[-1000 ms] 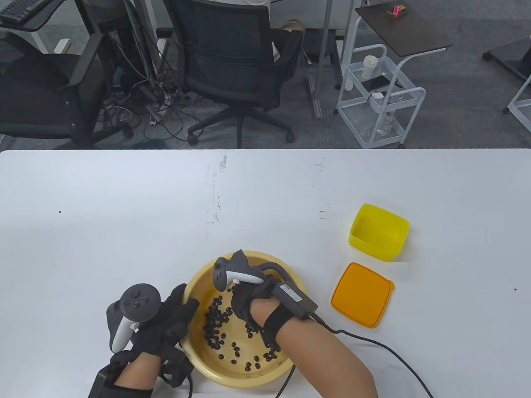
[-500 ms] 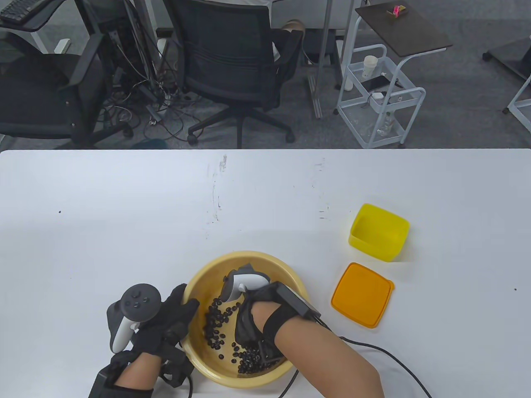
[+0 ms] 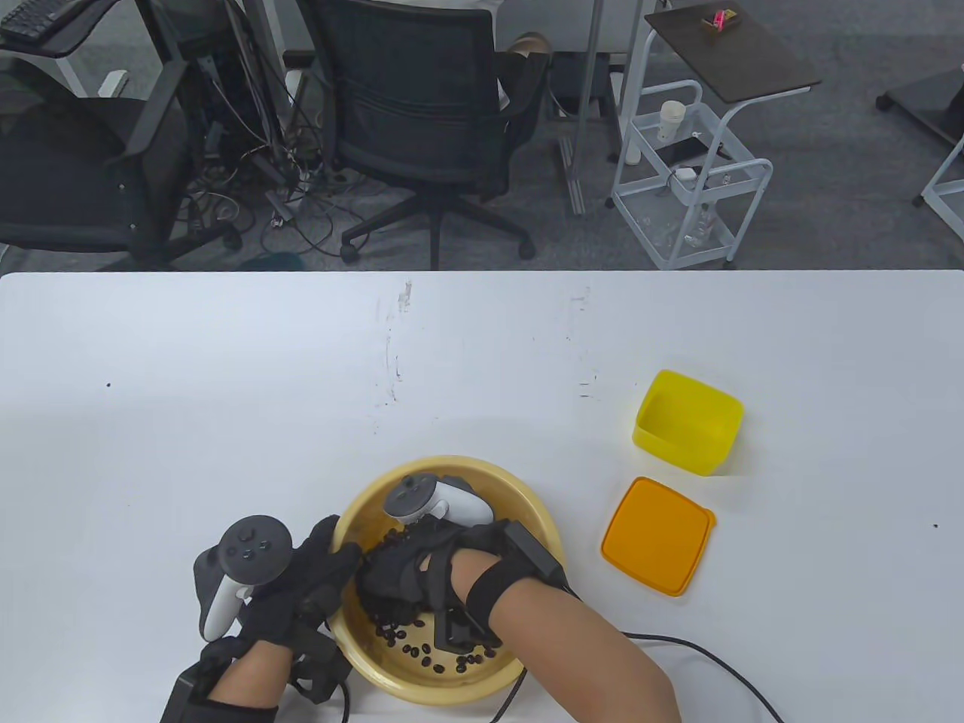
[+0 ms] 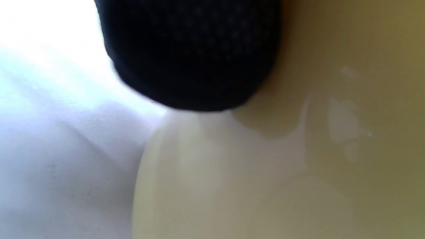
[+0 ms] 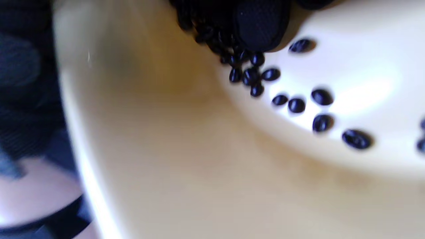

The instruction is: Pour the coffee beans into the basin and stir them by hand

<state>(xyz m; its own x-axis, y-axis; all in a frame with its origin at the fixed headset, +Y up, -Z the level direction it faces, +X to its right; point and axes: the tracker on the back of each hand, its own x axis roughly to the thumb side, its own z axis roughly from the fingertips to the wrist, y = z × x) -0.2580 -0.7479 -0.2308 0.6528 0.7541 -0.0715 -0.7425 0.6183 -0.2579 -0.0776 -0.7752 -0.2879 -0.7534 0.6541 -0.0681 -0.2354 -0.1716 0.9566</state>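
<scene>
Both hands worked the basin (image 3: 527,503): the left hand (image 3: 305,587) clasped its rim, thumb inside. Right hand (image 3: 410,568) (fingers loosely spread, gripping nothing) lay flat among the coffee beans (image 3: 422,654).

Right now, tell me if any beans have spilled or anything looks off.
Nothing stands out. The coffee beans all lie inside the basin, none on the table. The yellow container stands upright beside its orange lid.
</scene>
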